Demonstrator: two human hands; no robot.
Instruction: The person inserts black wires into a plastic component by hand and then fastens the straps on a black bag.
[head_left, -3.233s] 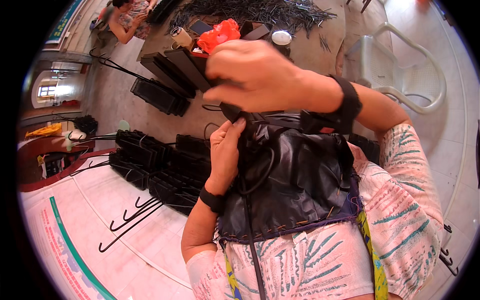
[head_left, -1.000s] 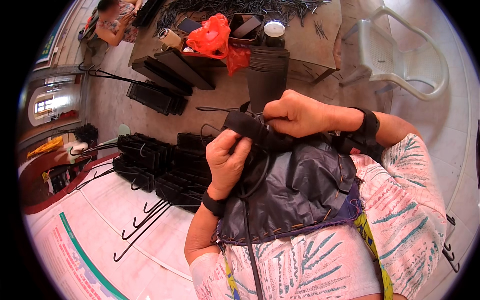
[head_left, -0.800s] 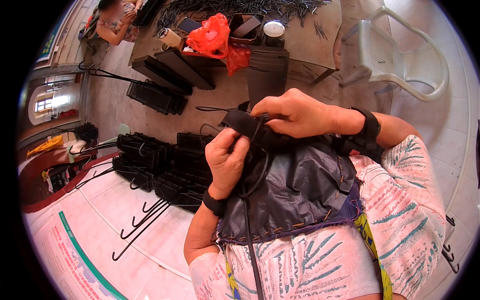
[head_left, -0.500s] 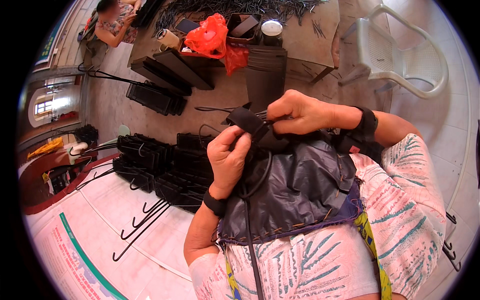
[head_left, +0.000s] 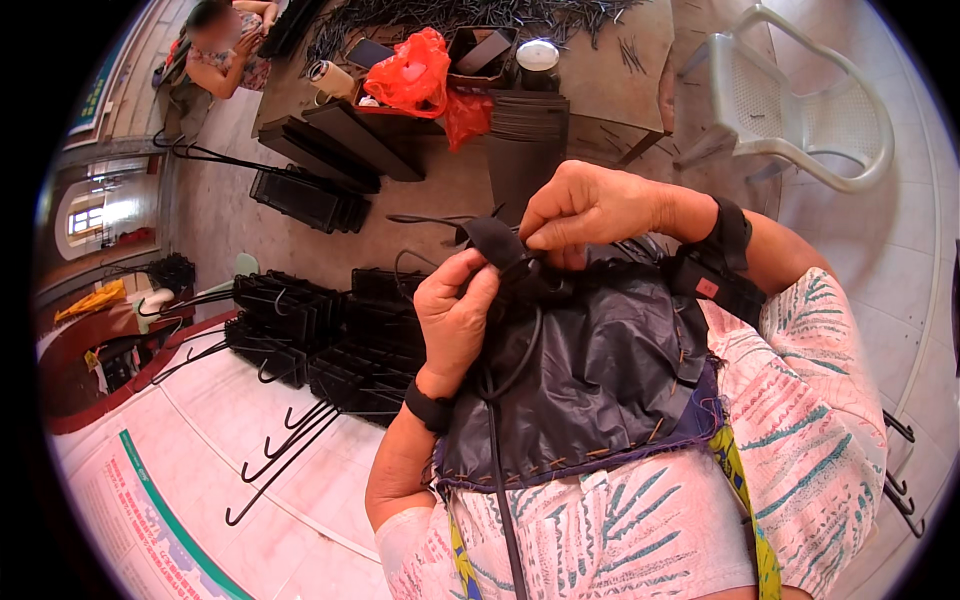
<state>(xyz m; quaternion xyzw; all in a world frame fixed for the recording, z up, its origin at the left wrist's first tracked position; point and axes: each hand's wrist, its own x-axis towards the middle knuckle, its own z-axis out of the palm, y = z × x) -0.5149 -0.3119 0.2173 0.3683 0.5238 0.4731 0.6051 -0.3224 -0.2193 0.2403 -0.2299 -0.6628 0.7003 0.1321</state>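
Note:
In front of my chest, my left hand (head_left: 455, 312) pinches a wide, flat black strip (head_left: 490, 240) between thumb and fingertips. The strip is bent into a curve above a dark piece on my lap. Just to its right, my right hand (head_left: 590, 212) is closed, thumb pressed against the curled fingers; what sits between them is hidden. A thin black cord (head_left: 430, 218) sticks out to the left behind the strip. Another black cord (head_left: 504, 490) loops below my left hand and runs down over a black apron (head_left: 600, 340).
Stacked black pieces with long hooked rods (head_left: 270, 300) lie to my left. Ahead, a table (head_left: 620, 110) bears a red plastic bag (head_left: 410, 72), a lidded jar (head_left: 538, 62) and many thin black strips. A plastic armchair (head_left: 790, 110) stands right; another person (head_left: 225, 50) sits far left.
My right hand has shifted slightly up and left, its fingers curling closer to the strip. The strip has tilted a little; my left hand keeps its pinch.

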